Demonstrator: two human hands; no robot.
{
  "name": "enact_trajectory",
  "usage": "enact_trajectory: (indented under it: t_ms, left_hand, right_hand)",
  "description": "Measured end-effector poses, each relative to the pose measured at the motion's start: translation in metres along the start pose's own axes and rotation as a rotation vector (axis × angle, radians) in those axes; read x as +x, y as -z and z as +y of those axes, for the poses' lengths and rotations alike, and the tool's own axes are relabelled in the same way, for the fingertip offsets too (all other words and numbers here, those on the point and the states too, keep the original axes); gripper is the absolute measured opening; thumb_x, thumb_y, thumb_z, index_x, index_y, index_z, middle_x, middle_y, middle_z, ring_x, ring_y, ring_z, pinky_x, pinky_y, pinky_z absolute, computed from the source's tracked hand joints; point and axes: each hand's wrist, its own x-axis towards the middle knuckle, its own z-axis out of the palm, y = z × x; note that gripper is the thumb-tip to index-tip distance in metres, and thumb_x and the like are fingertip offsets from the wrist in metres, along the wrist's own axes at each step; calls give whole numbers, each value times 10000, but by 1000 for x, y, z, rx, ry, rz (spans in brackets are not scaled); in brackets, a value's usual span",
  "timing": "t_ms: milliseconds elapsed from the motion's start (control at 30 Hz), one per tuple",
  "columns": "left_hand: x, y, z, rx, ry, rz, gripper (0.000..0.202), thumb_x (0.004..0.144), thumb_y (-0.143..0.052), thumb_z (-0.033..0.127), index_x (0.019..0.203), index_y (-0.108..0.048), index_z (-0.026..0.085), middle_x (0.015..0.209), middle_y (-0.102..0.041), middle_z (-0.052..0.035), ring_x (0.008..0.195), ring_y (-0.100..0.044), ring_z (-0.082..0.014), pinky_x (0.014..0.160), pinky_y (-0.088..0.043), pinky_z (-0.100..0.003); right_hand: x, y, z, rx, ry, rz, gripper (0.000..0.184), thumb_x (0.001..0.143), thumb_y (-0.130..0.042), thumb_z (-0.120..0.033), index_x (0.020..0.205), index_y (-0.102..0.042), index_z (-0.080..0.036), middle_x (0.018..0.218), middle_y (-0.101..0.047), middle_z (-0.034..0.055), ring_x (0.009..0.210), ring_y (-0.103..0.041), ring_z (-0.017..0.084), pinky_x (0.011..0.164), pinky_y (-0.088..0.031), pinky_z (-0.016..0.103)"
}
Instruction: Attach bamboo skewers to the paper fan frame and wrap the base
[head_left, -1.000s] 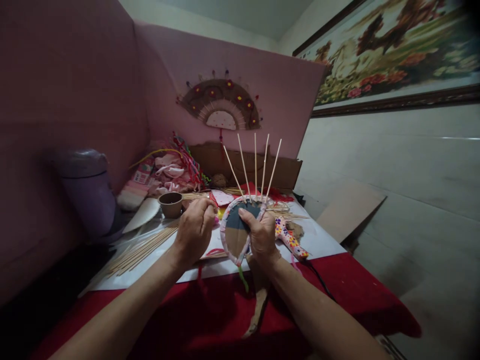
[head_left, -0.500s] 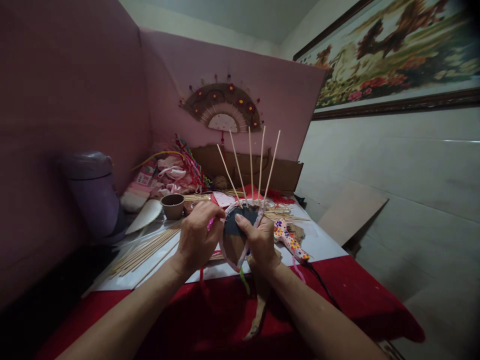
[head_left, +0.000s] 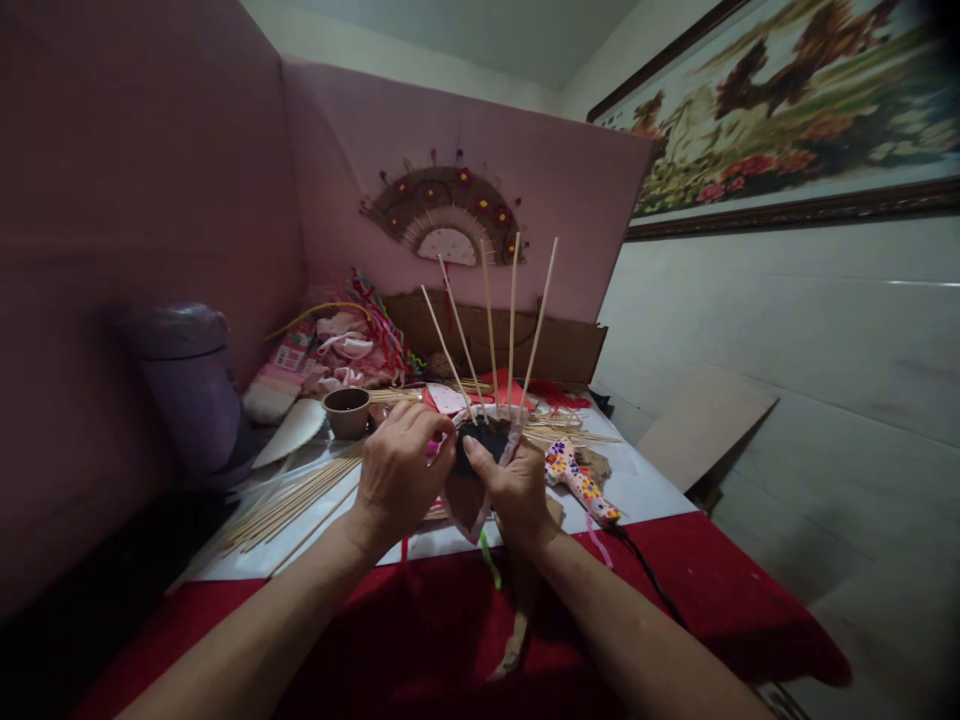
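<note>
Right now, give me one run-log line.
right grip: holds panel | left grip: at panel's edge, hold unclear | sticks: fanned upward

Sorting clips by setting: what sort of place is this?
Likely an indoor craft workspace: a flower-decorated fan against a pink panel, loose sticks on the table, and a held rounded piece with five sticks rising from it.

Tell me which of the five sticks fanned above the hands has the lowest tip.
The leftmost stick; its tip sits lower in the picture than those of the other four sticks.
</note>
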Motion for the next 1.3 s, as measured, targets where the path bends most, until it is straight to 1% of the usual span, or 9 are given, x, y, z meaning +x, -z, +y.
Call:
enact_trajectory:
  t_ms: [333,467,633,700,833,933,1067,1167,1300]
  left_hand:
    - [-1,-4,9,212,35,-56,120,818,-450,124,735,-512,186,689,-571,-55,735,-521,-213,672,-439,-343]
    - [1,-5,7,196,31,-99,104,787,-453,119,721,-464,198,680,-528,-48,717,-499,-214,657,-431,-342]
    - [1,-6,0,84,76,-129,125,722,-457,92,720,-426,213,697,-511,-32,689,-484,-197,631,-421,-333]
    - [-1,-7,1,39,58,-147,140,692,-457,78,708,-422,212,684,-504,-30,667,-474,-193,608,-413,-327]
    - [0,-4,7,-75,-5,-180,138,709,-450,77,683,-428,211,665,-507,-24,654,-467,-179,603,-405,-313]
    - [4,5,5,-125,124,-68,87,805,-427,153,747,-473,198,736,-547,-40,730,-498,-185,670,-417,-329]
    - [7,12,-5,-176,256,-24,205,869,-350,212,723,-492,197,725,-550,-32,739,-515,-179,693,-410,-325]
    - [4,8,-8,-153,308,-1,180,823,-458,240,647,-452,205,635,-493,2,633,-481,-157,599,-392,-292]
    - [0,3,-6,-178,258,3,99,730,-509,107,734,-478,201,672,-506,14,621,-471,-139,588,-394,-276]
  right_hand:
    - [-6,0,7,-76,74,3,214,759,-616,-253,963,-640,-192,880,-685,48,793,-631,193,745,-501,325]
    - [-7,-1,2,-75,65,33,163,754,-624,-256,903,-655,-198,817,-685,25,738,-628,175,699,-499,299]
    - [-4,-4,0,56,-62,5,138,739,-630,-287,792,-661,-163,731,-669,16,665,-606,162,634,-489,280]
    - [2,-1,3,97,-139,56,161,713,-649,-307,684,-637,-149,639,-631,1,573,-563,139,563,-466,261]
    - [18,10,14,235,-219,261,255,670,-679,-319,553,-515,-162,500,-502,-55,444,-436,87,461,-396,225]
    - [21,12,16,301,-217,189,262,672,-681,-335,574,-507,-165,521,-493,-55,459,-432,85,477,-403,225]
    - [14,6,13,363,-210,96,229,676,-683,-334,626,-544,-159,557,-514,-43,479,-450,90,496,-418,227]
    - [11,4,12,352,-199,81,210,677,-682,-328,649,-564,-157,577,-534,-33,497,-469,98,515,-433,237]
    - [9,4,8,272,-185,63,230,682,-677,-320,586,-542,-160,540,-510,-42,476,-439,89,472,-399,220]
